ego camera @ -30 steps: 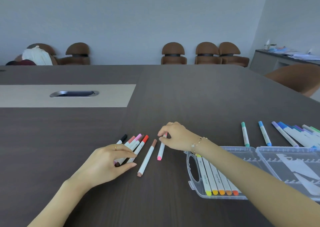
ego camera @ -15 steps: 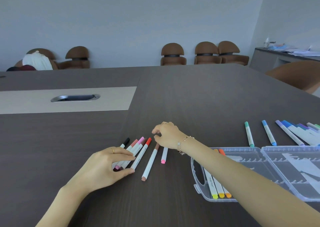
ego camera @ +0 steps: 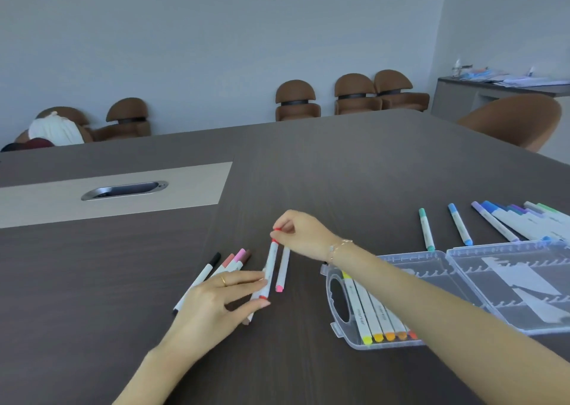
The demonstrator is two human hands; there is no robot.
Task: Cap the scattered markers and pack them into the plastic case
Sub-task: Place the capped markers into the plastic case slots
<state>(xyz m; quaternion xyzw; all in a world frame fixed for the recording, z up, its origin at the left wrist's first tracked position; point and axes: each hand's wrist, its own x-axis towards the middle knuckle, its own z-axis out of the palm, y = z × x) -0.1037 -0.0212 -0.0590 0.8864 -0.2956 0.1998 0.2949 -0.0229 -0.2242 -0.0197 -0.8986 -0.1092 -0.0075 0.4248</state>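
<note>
My right hand (ego camera: 297, 232) pinches the red top end of a red marker (ego camera: 271, 269), which slants down toward my left hand (ego camera: 216, 303). The straight fingers and thumb of my left hand lie at this marker's lower end and over a tan marker (ego camera: 247, 320). A pink marker (ego camera: 282, 270) lies just right of the red one. Black, pink and brown markers (ego camera: 236, 258) fan out behind my left hand. The clear plastic case (ego camera: 445, 253) lies open on the right under my right forearm. Its left half holds yellow and orange markers (ego camera: 379, 318).
Behind the case lie a green marker (ego camera: 426, 230), a blue marker (ego camera: 460, 225) and a bunch of purple, blue and green markers (ego camera: 518, 222). A cable port (ego camera: 123, 190) sits in the table's pale inlay. A brown chair (ego camera: 515, 120) stands at the right edge.
My right hand left the pink marker and took the red marker by its top end, pulling it out of the group. My left hand slid right toward its lower end.
</note>
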